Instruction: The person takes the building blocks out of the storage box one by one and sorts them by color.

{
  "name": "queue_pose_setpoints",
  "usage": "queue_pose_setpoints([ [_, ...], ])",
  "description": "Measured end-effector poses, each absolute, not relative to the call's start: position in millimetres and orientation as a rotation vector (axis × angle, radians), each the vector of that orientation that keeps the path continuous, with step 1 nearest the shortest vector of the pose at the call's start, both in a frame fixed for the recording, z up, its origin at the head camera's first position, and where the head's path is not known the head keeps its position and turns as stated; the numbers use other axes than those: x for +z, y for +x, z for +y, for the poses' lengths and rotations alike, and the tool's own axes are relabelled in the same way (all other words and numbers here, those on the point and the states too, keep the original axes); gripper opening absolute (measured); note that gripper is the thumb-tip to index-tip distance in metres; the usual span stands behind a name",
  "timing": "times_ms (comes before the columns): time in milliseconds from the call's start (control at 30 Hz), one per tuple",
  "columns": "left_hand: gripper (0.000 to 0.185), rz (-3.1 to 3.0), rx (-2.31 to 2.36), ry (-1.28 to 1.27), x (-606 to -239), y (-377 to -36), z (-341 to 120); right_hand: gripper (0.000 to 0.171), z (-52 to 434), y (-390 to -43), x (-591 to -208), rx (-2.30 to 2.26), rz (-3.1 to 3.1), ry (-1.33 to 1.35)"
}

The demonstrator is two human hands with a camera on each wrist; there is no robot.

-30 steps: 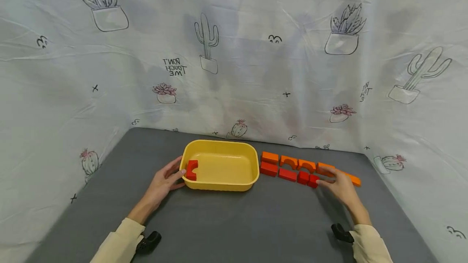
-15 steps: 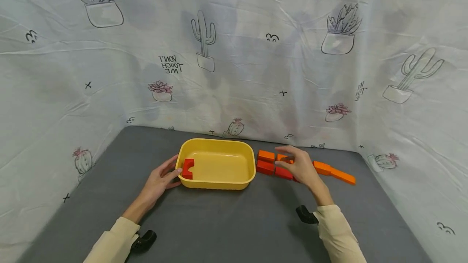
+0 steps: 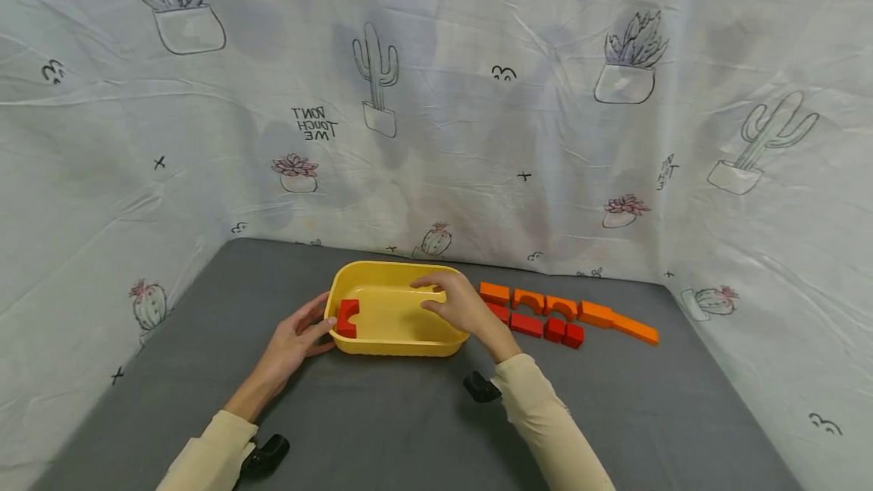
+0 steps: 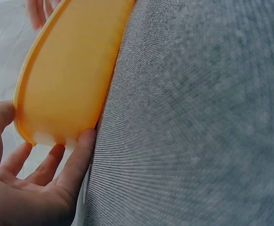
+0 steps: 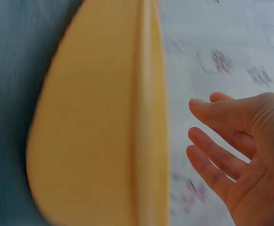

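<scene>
Left hand (image 3: pixel 289 343): rests on the grey mat (image 3: pixel 409 415) against the near-left corner of the yellow tub (image 3: pixel 395 339); fingers straight and spread, tips touching the tub's outer wall, thumb by the rim; grips nothing. The left wrist view shows the same contact, fingertips (image 4: pixel 82 146) on the tub's (image 4: pixel 66 80) wall.

Red arch block (image 3: pixel 346 318): inside the tub, just beyond the left fingertips, against the left wall.

Right hand (image 3: pixel 457 305): hovers over the tub's right half, fingers loosely extended toward the left, palm down. The right wrist view shows the hand (image 5: pixel 236 155) open with fingers apart, beside the tub's (image 5: pixel 99 141) rim; nothing is seen between them.

Block rows: to the right of the right hand, on the mat beside the tub. Far row of orange blocks (image 3: pixel 566 308), two of them arches, ending in a long flat piece. Near row of red blocks (image 3: pixel 539 326), partly hidden behind the right wrist.

Surround: white cloth (image 3: pixel 436 97) printed with cacti and potted plants
</scene>
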State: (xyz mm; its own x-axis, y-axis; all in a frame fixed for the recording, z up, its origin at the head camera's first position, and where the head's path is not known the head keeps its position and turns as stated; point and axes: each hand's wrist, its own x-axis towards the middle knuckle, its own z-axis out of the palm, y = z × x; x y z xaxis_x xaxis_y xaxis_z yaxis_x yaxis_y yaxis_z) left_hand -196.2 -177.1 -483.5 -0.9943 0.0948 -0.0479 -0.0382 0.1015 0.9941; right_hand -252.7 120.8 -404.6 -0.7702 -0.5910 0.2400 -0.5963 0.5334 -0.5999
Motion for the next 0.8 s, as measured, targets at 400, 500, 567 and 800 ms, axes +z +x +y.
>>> queue_pose_setpoints([
  [400,0.068,2.206,2.057,0.076,-476.4,-195.3,-176.8,0.048,28.3,-269.3,-417.1,0.572,-3.028,1.402],
  [500,0.068,2.198,2.060,0.095,-478.1,-194.7,-177.0,0.047,14.4,-271.1,-420.2,0.436,-3.009,1.462],
  [567,0.068,2.196,2.062,0.099,-480.3,-194.5,-177.0,0.045,8.1,-270.5,-422.9,0.395,-3.021,1.447],
  [800,0.066,2.219,2.072,0.099,-482.7,-194.7,-178.8,0.024,4.9,-267.8,-433.1,0.282,-3.078,1.184],
])
